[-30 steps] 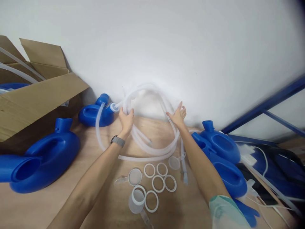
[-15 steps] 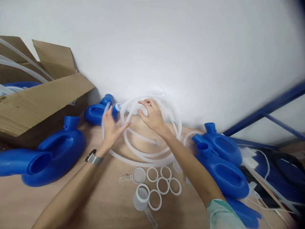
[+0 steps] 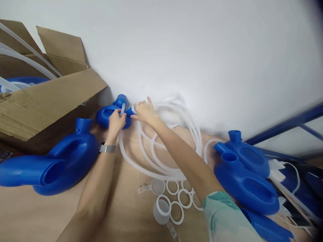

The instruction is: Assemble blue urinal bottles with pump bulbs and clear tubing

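My left hand is closed round the clear tube near the blue cap of a small blue bottle by the wall. Just right of it, my right hand has its fingers round the white-ringed end of a blue neck on that bottle, thumb below and one finger raised. Loops of translucent tubing lie on the table to the right, partly behind my right forearm. White rings and clear cups with strap-like handles lie nearer to me.
An open cardboard box with tubes stands at the left. In front of it lies a large blue bottle beside a blue spouted part. More blue bottles sit at the right, near cables and a blue metal frame.
Both hands have come together at the small blue bottle. My right hand moved left, off the tubing coil, and my left hand closed on the tube. The view shifted slightly.
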A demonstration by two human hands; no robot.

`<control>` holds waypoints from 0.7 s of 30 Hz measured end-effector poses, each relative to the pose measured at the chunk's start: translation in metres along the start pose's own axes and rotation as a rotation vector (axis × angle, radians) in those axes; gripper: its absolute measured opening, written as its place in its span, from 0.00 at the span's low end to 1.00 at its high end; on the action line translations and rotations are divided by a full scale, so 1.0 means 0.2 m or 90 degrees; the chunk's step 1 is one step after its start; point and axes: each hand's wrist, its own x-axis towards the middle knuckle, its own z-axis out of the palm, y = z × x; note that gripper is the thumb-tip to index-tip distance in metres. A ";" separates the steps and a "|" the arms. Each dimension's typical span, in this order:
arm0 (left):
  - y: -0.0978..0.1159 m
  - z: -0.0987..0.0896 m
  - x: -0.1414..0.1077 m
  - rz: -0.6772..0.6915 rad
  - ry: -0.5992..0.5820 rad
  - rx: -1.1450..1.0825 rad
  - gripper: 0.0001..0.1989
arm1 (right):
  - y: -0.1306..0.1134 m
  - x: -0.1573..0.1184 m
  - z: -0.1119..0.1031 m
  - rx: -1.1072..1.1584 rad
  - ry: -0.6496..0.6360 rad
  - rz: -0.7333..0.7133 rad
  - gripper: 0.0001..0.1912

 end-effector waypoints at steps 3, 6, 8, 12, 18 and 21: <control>-0.02 0.00 0.02 0.005 0.005 0.026 0.14 | -0.02 0.12 0.05 0.025 -0.040 0.002 0.23; -0.03 -0.01 0.03 0.022 0.027 0.044 0.15 | -0.03 0.22 0.09 0.052 -0.104 -0.024 0.17; -0.04 -0.01 0.03 0.033 0.046 0.056 0.16 | -0.04 0.26 0.12 0.070 -0.121 -0.033 0.16; -0.05 -0.03 0.02 0.053 0.064 0.093 0.17 | -0.05 0.27 0.17 0.110 -0.102 -0.029 0.15; -0.07 -0.04 0.01 0.057 0.052 0.117 0.17 | -0.10 0.25 0.23 0.181 -0.027 0.063 0.20; -0.07 -0.04 0.00 0.055 0.062 0.113 0.18 | -0.10 0.27 0.27 0.211 0.014 0.132 0.22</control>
